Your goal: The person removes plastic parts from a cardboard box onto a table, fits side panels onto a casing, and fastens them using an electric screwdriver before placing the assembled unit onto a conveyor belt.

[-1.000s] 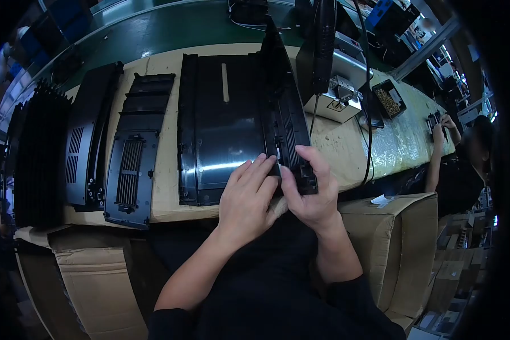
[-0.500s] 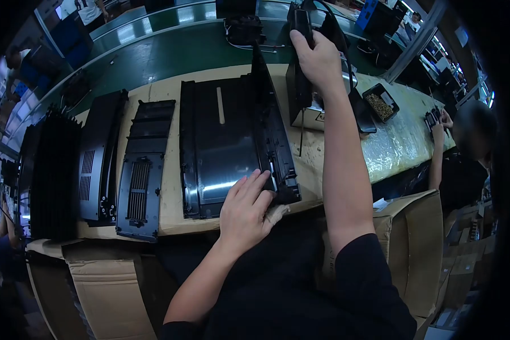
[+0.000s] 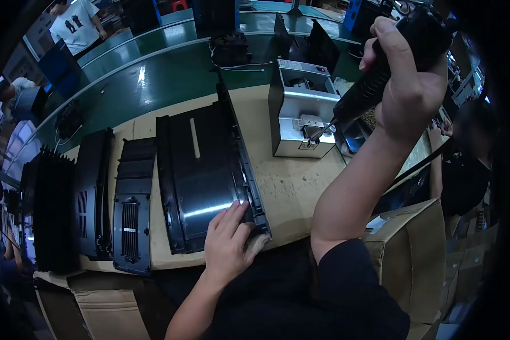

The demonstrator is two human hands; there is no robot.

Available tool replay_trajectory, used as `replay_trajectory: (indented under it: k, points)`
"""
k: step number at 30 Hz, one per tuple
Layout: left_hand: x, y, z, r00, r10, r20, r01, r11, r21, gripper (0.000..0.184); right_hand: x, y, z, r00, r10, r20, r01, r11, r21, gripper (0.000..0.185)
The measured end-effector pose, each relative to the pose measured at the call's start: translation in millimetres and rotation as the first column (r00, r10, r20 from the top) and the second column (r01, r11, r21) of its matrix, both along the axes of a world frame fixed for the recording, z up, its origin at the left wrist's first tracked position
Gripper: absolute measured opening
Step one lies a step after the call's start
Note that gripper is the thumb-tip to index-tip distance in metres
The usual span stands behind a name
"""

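Note:
My right hand (image 3: 408, 79) is wrapped round a black electric screwdriver (image 3: 361, 93), which is tilted down to the left. Its thin bit reaches the front mechanism of a metal screw feeder (image 3: 306, 107); whether it holds a screw is too small to tell. On the near right part of a large black plastic panel (image 3: 201, 170) rests my left hand (image 3: 228, 241), fingers stretched out flat. A pale wrapping or scrap of cloth (image 3: 258, 245) shows by its thumb, at the panel's near edge.
Left of the panel lie a narrow vented black part (image 3: 131, 226), another black panel (image 3: 92, 192) and a stack of black parts (image 3: 50, 209). A green conveyor (image 3: 153, 85) with a black fan unit (image 3: 230, 50) runs behind. Cardboard boxes (image 3: 408, 260) stand in front; a co-worker (image 3: 464, 170) is at right.
My right hand has swung right and toward me with the screwdriver, whose bit is now at the screw feeder. My left hand stays on the panel. The view has shifted.

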State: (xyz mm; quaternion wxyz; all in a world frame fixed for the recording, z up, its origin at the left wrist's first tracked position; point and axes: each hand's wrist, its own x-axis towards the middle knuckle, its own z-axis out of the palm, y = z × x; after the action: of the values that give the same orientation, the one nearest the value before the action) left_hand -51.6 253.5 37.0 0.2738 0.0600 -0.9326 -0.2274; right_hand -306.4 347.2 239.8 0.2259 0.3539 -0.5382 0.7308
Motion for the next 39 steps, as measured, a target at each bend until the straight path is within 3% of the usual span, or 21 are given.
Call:
replay_trajectory:
  k: [9, 28, 33, 35, 39]
  points:
    - [1, 4, -5, 0.999, 0.01, 0.045, -0.011, 1.0, 0.017, 0.026, -14, 0, 5, 0.999, -0.035, -0.026, 0.036, 0.999, 0.026, 0.034]
    - [-21, -8, 0, 0.999, 0.032, 0.02, -0.032, 0.999, 0.003, 0.035, -24, 6, 3, 0.984, 0.106, -0.146, -0.097, 0.993, 0.069, 0.031]
    - [-28, -13, -5, 1.0, 0.018, -0.023, -0.018, 1.0, 0.0, 0.031, 0, 25, 16, 0.999, 0.035, -0.01, -0.035, 0.999, -0.017, 0.036]
    - [-29, -13, -9, 0.999, 0.029, -0.043, -0.029, 1.0, 0.01, 0.028, -5, 44, 20, 0.995, 0.068, -0.072, -0.079, 0.983, -0.165, 0.039]
    - [-35, -12, -13, 0.997, 0.045, -0.06, -0.044, 0.999, 0.033, 0.028, 8, 11, 21, 0.946, 0.294, -0.135, -0.305, 0.95, -0.071, 0.038]
